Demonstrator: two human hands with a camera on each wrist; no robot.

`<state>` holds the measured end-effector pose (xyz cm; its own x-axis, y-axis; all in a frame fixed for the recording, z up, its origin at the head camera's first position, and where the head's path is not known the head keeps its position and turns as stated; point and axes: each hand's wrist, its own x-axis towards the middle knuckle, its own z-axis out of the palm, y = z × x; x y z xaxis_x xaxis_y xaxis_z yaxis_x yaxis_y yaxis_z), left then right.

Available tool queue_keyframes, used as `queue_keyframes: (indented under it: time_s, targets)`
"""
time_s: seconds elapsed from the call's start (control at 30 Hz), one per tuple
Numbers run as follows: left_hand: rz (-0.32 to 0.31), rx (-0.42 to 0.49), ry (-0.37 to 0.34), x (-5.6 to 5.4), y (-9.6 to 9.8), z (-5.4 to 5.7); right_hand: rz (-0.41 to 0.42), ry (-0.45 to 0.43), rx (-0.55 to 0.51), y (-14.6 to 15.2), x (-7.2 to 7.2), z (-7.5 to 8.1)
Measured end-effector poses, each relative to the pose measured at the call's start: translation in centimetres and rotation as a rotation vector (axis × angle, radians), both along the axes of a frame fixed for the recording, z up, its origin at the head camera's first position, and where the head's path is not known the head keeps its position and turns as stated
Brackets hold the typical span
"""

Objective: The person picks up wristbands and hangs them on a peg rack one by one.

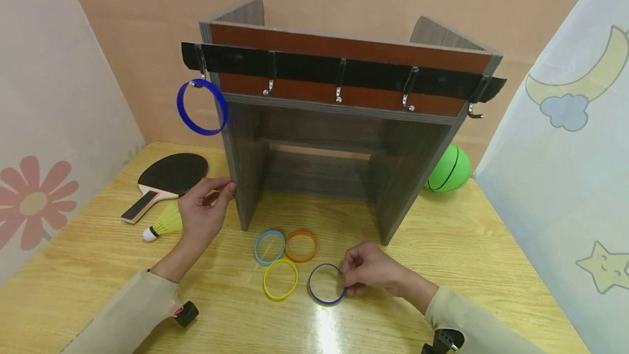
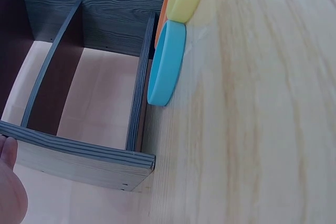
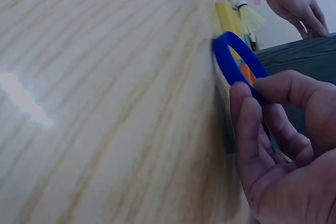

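Between the thumb and fingers of my right hand (image 1: 371,269) is a dark blue wristband (image 3: 224,59), pinched by its right side just over the table. My left hand (image 1: 203,209) holds the front edge of the left side panel of a grey wooden shelf (image 1: 241,168), thumb and forefinger together there. Left of the pinched band lie a yellow wristband (image 1: 266,285), a light blue wristband (image 1: 256,253) and an orange wristband (image 1: 301,260). Another blue wristband (image 1: 223,116) hangs from the leftmost hook (image 1: 199,82) of the shelf's black strip (image 1: 304,67).
Several more metal hooks (image 1: 338,94) line the strip. A table tennis paddle (image 1: 174,173) and a yellow shuttlecock (image 1: 167,222) lie at the left on the wooden table (image 1: 457,288). Behind the shelf's right side is a green ball (image 1: 449,171).
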<state>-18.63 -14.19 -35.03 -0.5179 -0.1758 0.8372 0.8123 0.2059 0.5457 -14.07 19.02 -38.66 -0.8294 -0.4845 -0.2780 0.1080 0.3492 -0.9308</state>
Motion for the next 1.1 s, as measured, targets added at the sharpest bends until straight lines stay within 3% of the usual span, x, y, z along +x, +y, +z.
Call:
queue_keyframes:
  time_s: [0.3, 0.63, 1.1]
  targets:
    - [-0.005, -0.019, 0.0, 0.2, 0.1, 0.1, 0.0, -0.026, -0.033, 1.1, -0.3, 1.3]
    - [-0.003, -0.011, 0.0, 0.1, 0.1, 0.1, -0.034, 0.048, -0.143, 1.8, -1.1, 4.0]
    - [-0.01, -0.012, 0.006, 0.0, 0.0, -0.1, -0.095, 0.14, -0.423, 0.7, -1.5, 7.0]
